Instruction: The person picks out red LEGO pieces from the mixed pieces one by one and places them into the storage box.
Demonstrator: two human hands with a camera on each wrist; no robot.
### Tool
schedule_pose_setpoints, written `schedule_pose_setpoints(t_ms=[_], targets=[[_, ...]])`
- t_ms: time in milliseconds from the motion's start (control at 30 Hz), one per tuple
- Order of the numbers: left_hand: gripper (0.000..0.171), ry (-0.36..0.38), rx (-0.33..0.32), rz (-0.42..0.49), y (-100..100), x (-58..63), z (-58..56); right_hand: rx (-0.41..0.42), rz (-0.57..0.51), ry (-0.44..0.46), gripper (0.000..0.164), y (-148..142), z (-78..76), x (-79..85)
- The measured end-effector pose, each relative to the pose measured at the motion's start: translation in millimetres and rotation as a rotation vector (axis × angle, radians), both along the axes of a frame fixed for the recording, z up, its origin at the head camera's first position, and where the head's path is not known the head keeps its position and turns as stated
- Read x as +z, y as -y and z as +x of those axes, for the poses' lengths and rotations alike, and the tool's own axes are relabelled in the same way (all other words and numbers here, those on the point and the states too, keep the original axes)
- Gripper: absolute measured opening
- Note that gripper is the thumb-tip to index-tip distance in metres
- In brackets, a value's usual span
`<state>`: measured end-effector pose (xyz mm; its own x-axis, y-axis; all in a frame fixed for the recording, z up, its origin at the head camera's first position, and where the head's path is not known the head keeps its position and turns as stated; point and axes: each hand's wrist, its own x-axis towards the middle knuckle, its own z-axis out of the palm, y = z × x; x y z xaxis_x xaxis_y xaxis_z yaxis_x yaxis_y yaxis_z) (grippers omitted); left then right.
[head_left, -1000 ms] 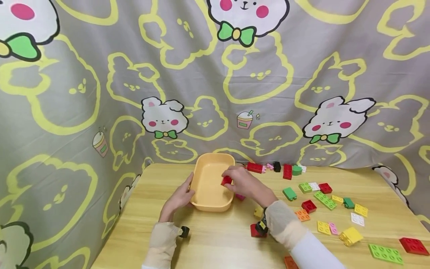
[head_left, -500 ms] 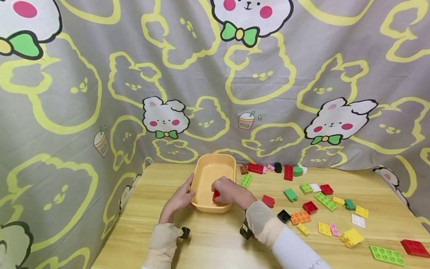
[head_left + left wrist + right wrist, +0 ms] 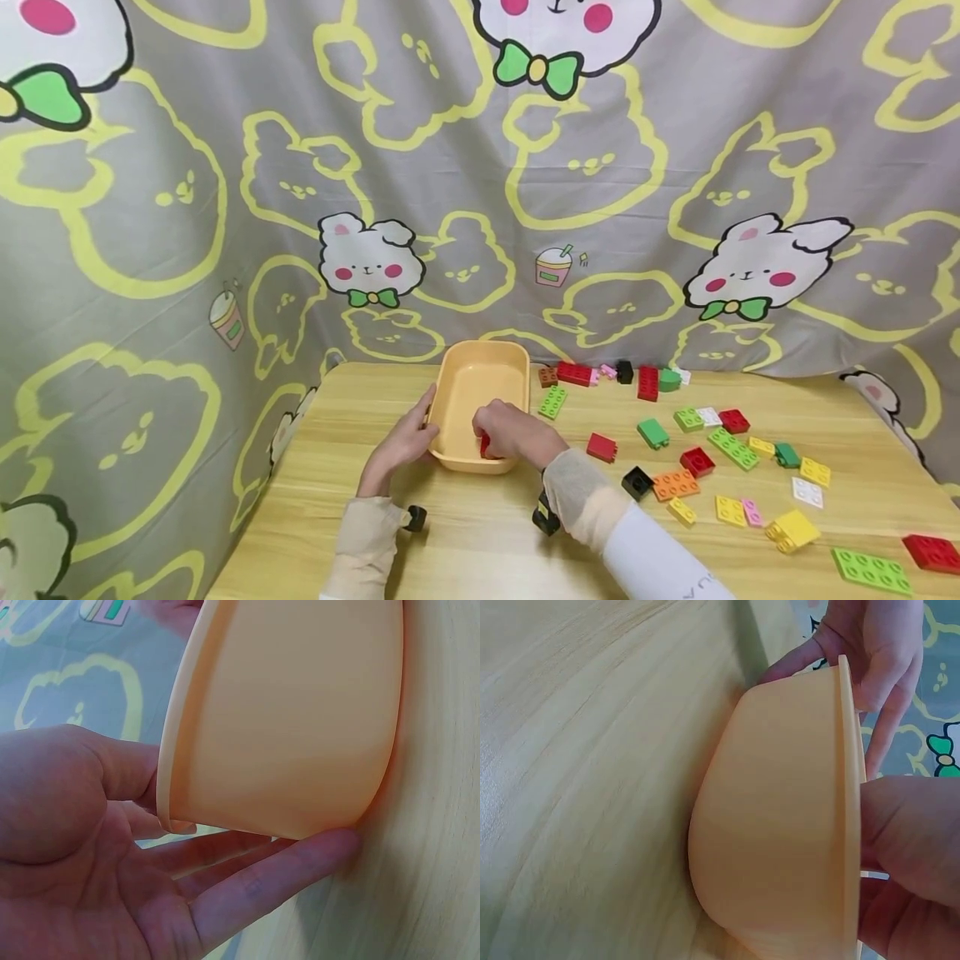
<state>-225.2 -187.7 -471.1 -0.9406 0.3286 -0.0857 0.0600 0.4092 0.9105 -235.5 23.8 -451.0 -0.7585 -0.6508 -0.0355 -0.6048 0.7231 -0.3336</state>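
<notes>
In the head view a yellow-orange plastic tub (image 3: pixel 461 392) stands on the wooden table. My left hand (image 3: pixel 405 435) holds its left side; in the left wrist view the thumb (image 3: pixel 127 769) hooks over the rim while the fingers lie along the outer wall. My right hand (image 3: pixel 516 429) reaches into the near end of the tub and pinches a red toy brick (image 3: pixel 486 447) low inside. From the right wrist view, the tub's wall (image 3: pixel 780 810) hides that brick and the right fingertips.
Loose toy bricks lie across the table's right half. Nearest the tub are a lime-green brick (image 3: pixel 552 402), a brown brick (image 3: pixel 548 377) and a red brick (image 3: pixel 602 447). A black brick (image 3: pixel 637 482) touches an orange one (image 3: pixel 676 484). A patterned curtain (image 3: pixel 600 208) hangs behind.
My right hand has carried the red brick from above the tub's right rim down into its near end, staying there over the last half second. The left hand keeps its hold on the tub.
</notes>
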Motion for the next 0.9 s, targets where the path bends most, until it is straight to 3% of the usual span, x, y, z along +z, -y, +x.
schedule_pose_setpoints(t_ms=[267, 533, 700, 900], targets=[[0.070, -0.008, 0.004, -0.003, -0.7, -0.8, 1.9, 0.001, -0.201, 0.030, 0.027, -20.6, 6.4, 26.5], [0.071, -0.014, 0.018, 0.002, 0.1, 3.3, 2.1, -0.015, -0.305, -0.087, 0.027, -57.4, 29.4, 46.8], [0.071, -0.019, 0.012, -0.023, 1.0, 2.2, 1.8, -0.066, -0.333, -0.114, 0.026, -77.1, 49.0, 41.0], [0.070, -0.032, -0.032, -0.050, 3.2, 2.0, 2.4, -0.091, -0.324, -0.083, 0.021, -97.5, 74.5, 21.0]])
